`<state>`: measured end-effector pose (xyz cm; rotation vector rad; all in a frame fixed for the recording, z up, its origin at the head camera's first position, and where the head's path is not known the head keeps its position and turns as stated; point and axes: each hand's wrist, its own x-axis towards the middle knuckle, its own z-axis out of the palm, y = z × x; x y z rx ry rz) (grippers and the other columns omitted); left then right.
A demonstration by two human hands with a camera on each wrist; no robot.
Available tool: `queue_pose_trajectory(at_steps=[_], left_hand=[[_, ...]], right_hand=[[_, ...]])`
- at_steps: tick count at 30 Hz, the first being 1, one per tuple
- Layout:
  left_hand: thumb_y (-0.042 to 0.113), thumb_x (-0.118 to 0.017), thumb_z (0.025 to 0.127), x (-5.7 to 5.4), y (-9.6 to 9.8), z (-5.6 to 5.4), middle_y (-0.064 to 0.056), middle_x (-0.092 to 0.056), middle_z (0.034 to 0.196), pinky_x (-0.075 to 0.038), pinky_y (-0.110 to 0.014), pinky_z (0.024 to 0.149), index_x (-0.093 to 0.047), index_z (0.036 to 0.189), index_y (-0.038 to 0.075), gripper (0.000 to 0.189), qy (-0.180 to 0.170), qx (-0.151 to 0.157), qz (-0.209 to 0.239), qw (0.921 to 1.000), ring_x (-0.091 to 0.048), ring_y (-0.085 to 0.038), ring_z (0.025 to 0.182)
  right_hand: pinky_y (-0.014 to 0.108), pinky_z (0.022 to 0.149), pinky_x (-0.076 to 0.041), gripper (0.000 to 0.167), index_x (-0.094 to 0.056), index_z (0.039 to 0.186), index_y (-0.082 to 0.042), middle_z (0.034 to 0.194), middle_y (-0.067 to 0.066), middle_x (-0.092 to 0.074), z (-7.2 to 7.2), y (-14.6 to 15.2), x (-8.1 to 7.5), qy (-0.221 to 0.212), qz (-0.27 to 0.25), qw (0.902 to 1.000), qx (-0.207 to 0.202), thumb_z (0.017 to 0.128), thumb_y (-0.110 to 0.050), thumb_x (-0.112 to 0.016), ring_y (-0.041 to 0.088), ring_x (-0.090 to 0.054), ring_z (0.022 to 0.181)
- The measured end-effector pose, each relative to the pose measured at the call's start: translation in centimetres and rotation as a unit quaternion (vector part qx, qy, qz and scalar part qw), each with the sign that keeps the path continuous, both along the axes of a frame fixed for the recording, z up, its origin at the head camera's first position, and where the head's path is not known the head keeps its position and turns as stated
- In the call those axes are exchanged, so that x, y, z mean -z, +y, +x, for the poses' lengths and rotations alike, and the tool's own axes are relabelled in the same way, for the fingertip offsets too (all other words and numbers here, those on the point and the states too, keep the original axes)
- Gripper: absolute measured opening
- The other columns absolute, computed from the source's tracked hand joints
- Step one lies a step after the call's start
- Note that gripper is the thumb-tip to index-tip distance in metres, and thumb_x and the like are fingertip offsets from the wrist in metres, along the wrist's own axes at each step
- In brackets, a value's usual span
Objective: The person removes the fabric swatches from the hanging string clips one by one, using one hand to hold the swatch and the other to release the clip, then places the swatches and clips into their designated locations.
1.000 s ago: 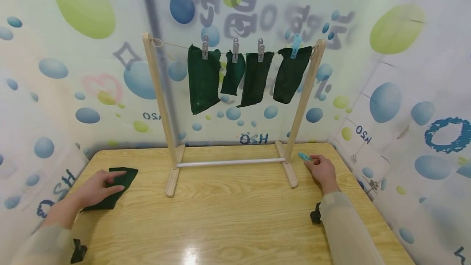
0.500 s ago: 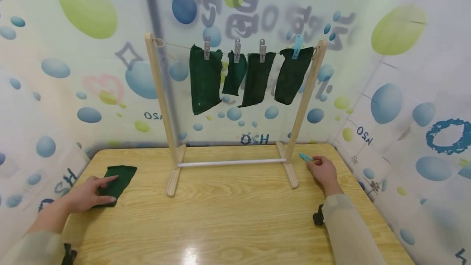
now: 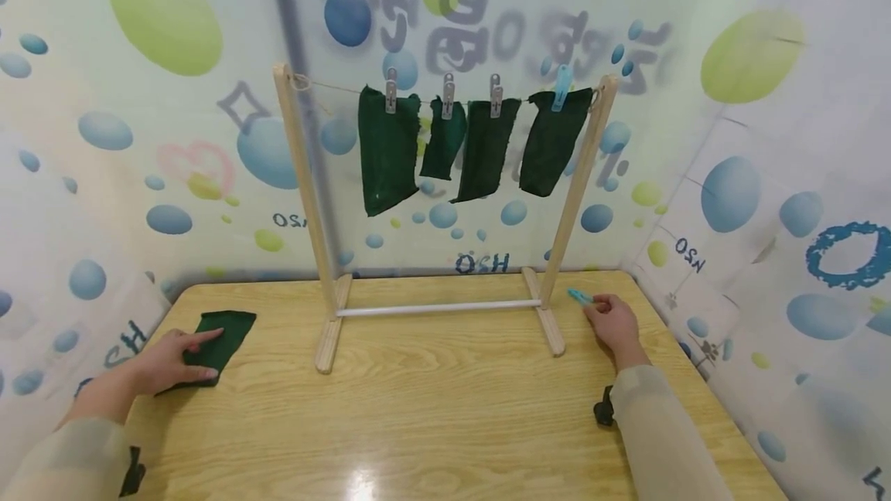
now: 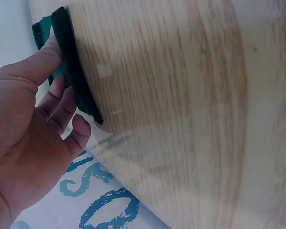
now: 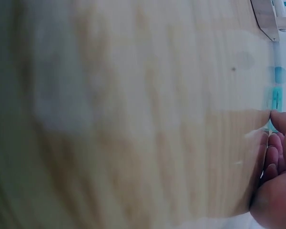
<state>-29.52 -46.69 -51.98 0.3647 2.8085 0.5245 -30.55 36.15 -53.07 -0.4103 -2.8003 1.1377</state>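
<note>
At the table's left side my left hand (image 3: 167,362) touches a dark green cloth (image 3: 226,335) lying on the wood. Its index finger is straight over the cloth and the thumb is spread apart from it. In the left wrist view the same cloth (image 4: 69,57) shows a raised or folded edge beside the fingers. On the right, my right hand (image 3: 614,325) pinches a light blue clothespin (image 3: 579,297) low over the table, beside the rack's foot. The right wrist view shows the thumb against this clothespin (image 5: 276,98); the grip is partly hidden.
A wooden rack (image 3: 302,184) with a white crossbar (image 3: 438,308) stands at the back of the table (image 3: 445,416). Several green cloths hang from its string, held by grey clothespins (image 3: 448,97) and a light blue one (image 3: 562,89). Printed curtains surround the table.
My left hand has shifted left and slightly back over the cloth, and more of the cloth shows. The cloth has moved slightly. My right hand stays nearly still with the clothespin.
</note>
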Motion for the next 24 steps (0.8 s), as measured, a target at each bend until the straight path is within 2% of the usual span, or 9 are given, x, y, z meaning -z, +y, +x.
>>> queue_pose_trajectory(at_steps=[4,6,9,11,13,17,22,24], left_hand=[[0.059,-0.086,0.089,-0.6,0.4,0.3,-0.017,-0.057,0.110,-0.050,-0.045,0.087,-0.047,0.161,-0.004,0.103,0.004,0.001,-0.008,1.0000,-0.050,-0.025,0.097],[0.057,-0.086,0.091,-1.0,0.7,0.6,-0.021,-0.056,0.111,-0.051,-0.049,0.089,-0.046,0.161,-0.004,0.101,0.002,0.004,-0.006,1.0000,-0.051,-0.028,0.097],[0.049,-0.087,0.092,-2.3,1.8,1.4,-0.024,-0.055,0.111,-0.051,-0.055,0.092,-0.044,0.161,-0.006,0.098,-0.006,-0.005,-0.008,0.9999,-0.052,-0.031,0.099],[0.042,-0.087,0.094,-2.9,2.3,1.7,-0.029,-0.053,0.111,-0.050,-0.061,0.092,-0.042,0.159,-0.011,0.095,-0.009,-0.001,-0.005,0.9999,-0.052,-0.035,0.099],[0.041,-0.087,0.094,-3.2,2.7,1.8,-0.029,-0.053,0.110,-0.050,-0.060,0.092,-0.041,0.158,-0.012,0.095,-0.007,-0.002,-0.009,0.9999,-0.052,-0.035,0.098],[0.045,-0.087,0.093,-2.8,2.4,1.6,-0.029,-0.053,0.111,-0.051,-0.060,0.093,-0.041,0.159,-0.011,0.098,-0.013,-0.004,-0.007,0.9999,-0.052,-0.035,0.098],[0.055,-0.086,0.090,-1.3,1.3,1.0,-0.023,-0.054,0.111,-0.051,-0.049,0.090,-0.045,0.162,-0.001,0.100,-0.005,-0.006,-0.004,1.0000,-0.051,-0.029,0.098],[0.057,-0.086,0.090,-0.9,1.1,1.0,-0.022,-0.054,0.111,-0.051,-0.048,0.090,-0.046,0.161,-0.002,0.101,0.002,0.001,0.000,1.0000,-0.052,-0.027,0.098]], right_hand=[[0.061,0.111,-0.046,0.053,-0.054,0.148,0.008,0.137,0.032,-0.061,-0.2,0.1,0.0,-0.006,-0.003,1.0000,0.001,0.111,-0.030,-0.059,0.047,-0.059,0.125],[0.061,0.113,-0.046,0.054,-0.053,0.149,0.008,0.139,0.033,-0.060,-0.3,0.1,0.0,-0.011,-0.007,0.9999,0.005,0.111,-0.031,-0.059,0.047,-0.059,0.127],[0.061,0.114,-0.045,0.056,-0.053,0.150,0.007,0.141,0.033,-0.060,-0.3,0.1,-0.1,-0.014,-0.008,0.9998,0.007,0.111,-0.033,-0.059,0.048,-0.058,0.128],[0.061,0.114,-0.045,0.056,-0.053,0.150,0.006,0.141,0.033,-0.060,-0.2,0.1,-0.2,-0.015,-0.008,0.9998,0.009,0.111,-0.034,-0.059,0.048,-0.058,0.128],[0.062,0.114,-0.045,0.056,-0.053,0.150,0.007,0.141,0.034,-0.060,-0.1,0.1,-0.3,-0.014,-0.005,0.9999,0.009,0.111,-0.034,-0.059,0.049,-0.058,0.128],[0.062,0.114,-0.045,0.056,-0.053,0.150,0.008,0.141,0.034,-0.059,0.0,0.1,-0.4,-0.014,-0.004,0.9998,0.011,0.112,-0.033,-0.059,0.049,-0.058,0.128],[0.061,0.114,-0.045,0.057,-0.052,0.149,0.009,0.140,0.034,-0.059,0.2,0.0,-0.2,-0.018,-0.003,0.9998,0.010,0.112,-0.034,-0.058,0.048,-0.058,0.128],[0.061,0.114,-0.045,0.057,-0.051,0.149,0.010,0.140,0.034,-0.059,0.3,-0.1,-0.3,-0.019,0.000,0.9998,0.010,0.112,-0.033,-0.058,0.048,-0.058,0.128]])
